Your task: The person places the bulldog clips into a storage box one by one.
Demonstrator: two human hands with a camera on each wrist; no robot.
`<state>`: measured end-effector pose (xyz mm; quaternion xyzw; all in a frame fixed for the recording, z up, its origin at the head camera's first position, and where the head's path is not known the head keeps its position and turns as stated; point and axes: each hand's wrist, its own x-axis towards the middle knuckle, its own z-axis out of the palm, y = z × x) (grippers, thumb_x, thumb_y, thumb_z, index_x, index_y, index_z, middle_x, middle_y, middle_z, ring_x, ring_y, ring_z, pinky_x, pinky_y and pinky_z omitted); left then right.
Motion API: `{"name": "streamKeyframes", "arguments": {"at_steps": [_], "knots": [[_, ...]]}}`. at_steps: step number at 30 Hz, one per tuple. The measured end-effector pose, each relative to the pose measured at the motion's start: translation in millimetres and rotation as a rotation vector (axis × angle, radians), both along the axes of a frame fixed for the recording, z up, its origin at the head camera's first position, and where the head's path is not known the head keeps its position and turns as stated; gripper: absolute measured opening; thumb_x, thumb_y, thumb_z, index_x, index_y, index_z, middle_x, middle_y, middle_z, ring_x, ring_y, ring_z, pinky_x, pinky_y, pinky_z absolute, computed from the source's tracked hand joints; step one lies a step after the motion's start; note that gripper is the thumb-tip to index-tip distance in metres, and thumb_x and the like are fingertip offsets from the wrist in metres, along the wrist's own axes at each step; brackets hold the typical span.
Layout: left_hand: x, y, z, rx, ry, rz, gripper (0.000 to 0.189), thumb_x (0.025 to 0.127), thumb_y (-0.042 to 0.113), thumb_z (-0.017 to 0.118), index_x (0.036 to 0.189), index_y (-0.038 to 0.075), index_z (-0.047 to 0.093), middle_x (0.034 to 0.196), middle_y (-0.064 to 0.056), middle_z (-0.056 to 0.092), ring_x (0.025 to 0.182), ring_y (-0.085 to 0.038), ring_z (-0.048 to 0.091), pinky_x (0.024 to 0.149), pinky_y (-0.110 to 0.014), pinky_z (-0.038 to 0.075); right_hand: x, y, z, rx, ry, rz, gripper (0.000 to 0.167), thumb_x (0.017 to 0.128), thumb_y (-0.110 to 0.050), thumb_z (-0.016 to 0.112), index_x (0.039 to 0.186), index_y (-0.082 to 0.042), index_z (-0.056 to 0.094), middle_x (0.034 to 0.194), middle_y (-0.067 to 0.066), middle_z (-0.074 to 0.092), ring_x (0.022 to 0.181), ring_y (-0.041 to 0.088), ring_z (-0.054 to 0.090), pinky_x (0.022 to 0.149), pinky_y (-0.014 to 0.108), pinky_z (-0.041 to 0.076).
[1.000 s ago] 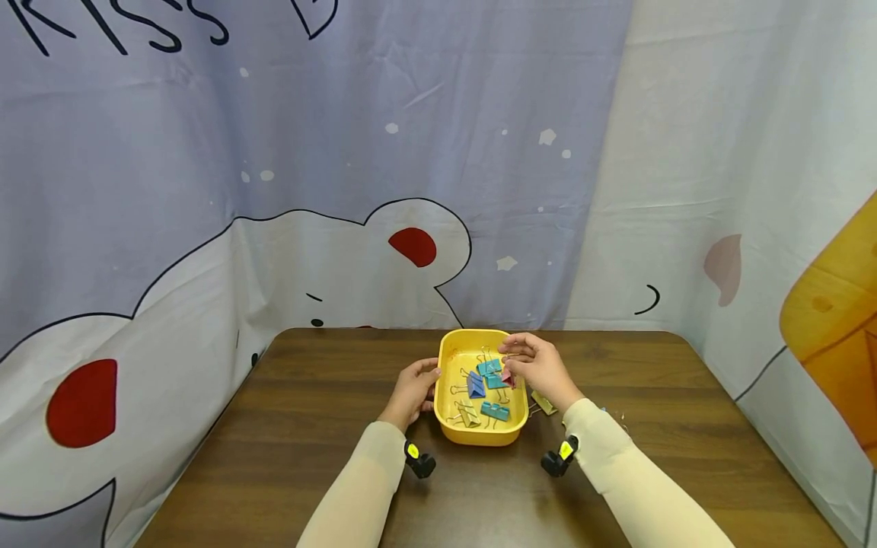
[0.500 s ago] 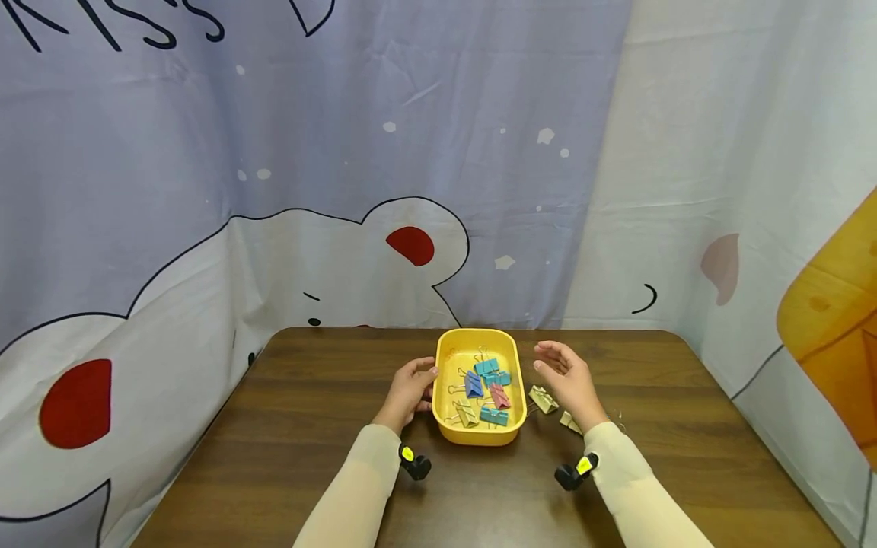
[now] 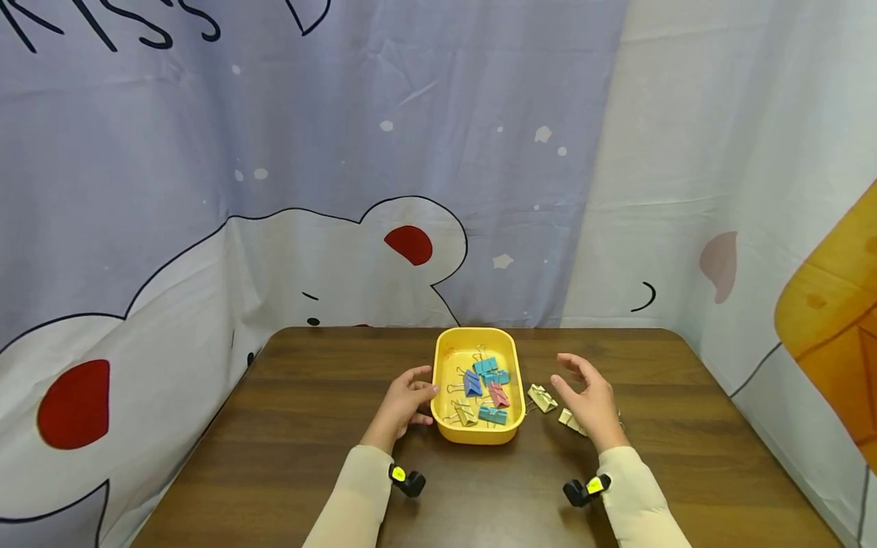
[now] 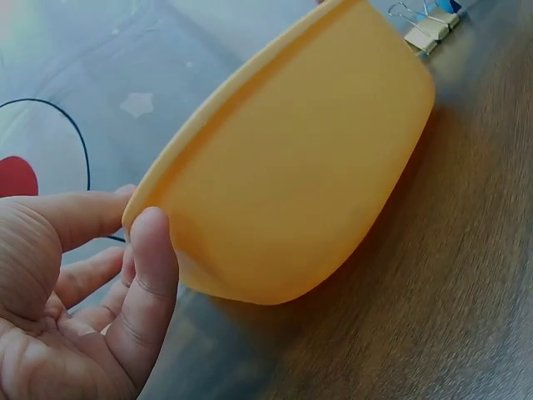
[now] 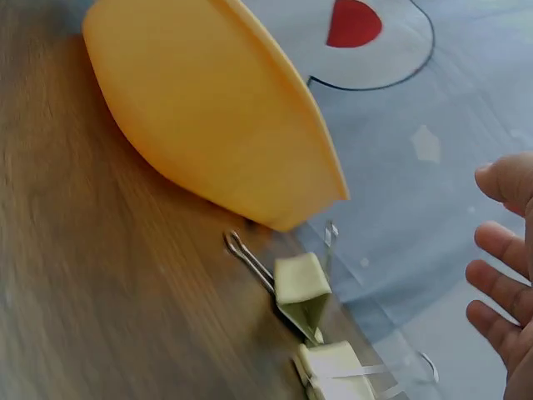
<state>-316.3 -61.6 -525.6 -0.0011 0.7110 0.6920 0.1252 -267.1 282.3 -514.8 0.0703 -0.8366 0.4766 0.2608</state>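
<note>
A yellow plastic tub stands on the table with several binder clips inside: blue, pink, teal and pale yellow. At its left side is my left hand, fingers spread and thumb by the rim; whether the thumb touches it I cannot tell. My right hand hovers to the right of the tub, holding nothing, thumb and fingers apart. Just beside it on the table lie two pale yellow binder clips, the nearer one partly hidden by the hand.
The brown wooden table reaches back to a printed curtain. In the right wrist view, the two loose pale clips lie close together, near the tub's corner. Each wrist carries a small black camera.
My right hand has released the pink binder clip into the tub and moved right, over the loose pale clips. The left hand's fingers have loosened from the tub's side.
</note>
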Motion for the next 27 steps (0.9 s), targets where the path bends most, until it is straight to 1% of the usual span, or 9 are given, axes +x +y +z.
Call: {"name": "streamKeyframes", "arguments": {"at_steps": [3, 6, 8, 11, 13, 15, 21, 25, 27], "knots": [[4.5, 0.2, 0.3, 0.029, 0.015, -0.007, 0.053, 0.097, 0.009, 0.067, 0.147, 0.01, 0.049, 0.112, -0.014, 0.063, 0.087, -0.027, 0.067, 0.054, -0.032, 0.061, 6.7, 11, 1.0, 0.055, 0.044, -0.041, 0.041, 0.093, -0.013, 0.074, 0.132, -0.008, 0.062, 0.129, 0.012, 0.064, 0.118, 0.031, 0.058, 0.099, 0.047, 0.047], [8.1, 0.1, -1.1, 0.058, 0.022, -0.008, 0.053, 0.097, 0.006, 0.066, 0.147, 0.007, 0.049, 0.11, -0.014, 0.061, 0.091, -0.027, 0.067, 0.055, -0.032, 0.061, 12.9, 25, -1.6, 0.092, 0.068, -0.064, 0.041, 0.093, -0.012, 0.074, 0.132, -0.009, 0.063, 0.131, 0.011, 0.063, 0.119, 0.028, 0.056, 0.101, 0.032, 0.045], [10.1, 0.3, -1.9, 0.073, 0.024, -0.002, 0.053, 0.097, 0.005, 0.066, 0.147, 0.005, 0.048, 0.11, -0.014, 0.06, 0.092, -0.028, 0.067, 0.056, -0.033, 0.061, 17.4, 35, -5.3, 0.101, 0.059, -0.073, 0.043, 0.093, -0.014, 0.074, 0.134, -0.009, 0.062, 0.132, 0.01, 0.061, 0.12, 0.022, 0.054, 0.102, 0.021, 0.041], [12.4, 1.0, -2.3, 0.094, 0.02, 0.01, 0.053, 0.097, 0.003, 0.065, 0.147, 0.004, 0.048, 0.111, -0.014, 0.06, 0.093, -0.03, 0.067, 0.058, -0.032, 0.062, 24.1, 50, -12.8, 0.081, 0.031, -0.066, 0.046, 0.093, -0.015, 0.075, 0.136, -0.008, 0.06, 0.134, 0.009, 0.06, 0.121, 0.007, 0.05, 0.099, 0.011, 0.036], [13.7, 1.5, -2.0, 0.098, 0.025, 0.015, 0.053, 0.097, 0.002, 0.065, 0.147, 0.003, 0.048, 0.111, -0.015, 0.06, 0.093, -0.031, 0.067, 0.058, -0.033, 0.062, 28.2, 59, -18.0, 0.077, 0.008, -0.045, 0.049, 0.093, -0.016, 0.075, 0.138, -0.008, 0.058, 0.136, 0.01, 0.059, 0.121, -0.002, 0.048, 0.098, 0.01, 0.036], [15.0, 1.7, -1.2, 0.101, 0.024, 0.022, 0.052, 0.097, 0.001, 0.065, 0.146, 0.003, 0.049, 0.11, -0.015, 0.06, 0.092, -0.032, 0.068, 0.059, -0.033, 0.062, 31.7, 67, -23.2, 0.073, -0.006, -0.007, 0.053, 0.092, -0.014, 0.076, 0.14, -0.008, 0.055, 0.137, 0.013, 0.059, 0.121, -0.006, 0.047, 0.097, 0.01, 0.037], [16.4, 1.5, -0.3, 0.111, 0.017, 0.032, 0.051, 0.096, 0.0, 0.065, 0.145, 0.004, 0.051, 0.108, -0.014, 0.06, 0.084, -0.027, 0.067, 0.058, -0.033, 0.062, 37.3, 81, -33.0, 0.052, -0.021, 0.14, 0.072, 0.084, -0.006, 0.082, 0.147, -0.008, 0.048, 0.139, 0.021, 0.056, 0.123, -0.001, 0.052, 0.097, 0.008, 0.039], [15.8, 1.8, -1.6, 0.11, 0.017, 0.023, 0.052, 0.097, 0.0, 0.064, 0.146, 0.003, 0.049, 0.107, -0.014, 0.06, 0.081, -0.025, 0.067, 0.058, -0.033, 0.062, 38.3, 85, -37.8, 0.063, -0.05, 0.172, 0.081, 0.08, -0.006, 0.086, 0.149, -0.009, 0.044, 0.139, 0.025, 0.054, 0.125, 0.0, 0.051, 0.098, 0.006, 0.037], [15.9, 1.9, -2.1, 0.11, 0.016, 0.02, 0.053, 0.097, 0.0, 0.064, 0.147, 0.002, 0.048, 0.107, -0.014, 0.059, 0.081, -0.025, 0.067, 0.057, -0.032, 0.061, 38.3, 87, -40.6, 0.075, -0.066, 0.177, 0.083, 0.079, -0.007, 0.087, 0.15, -0.009, 0.043, 0.14, 0.024, 0.053, 0.125, 0.001, 0.05, 0.098, 0.005, 0.036]]}}
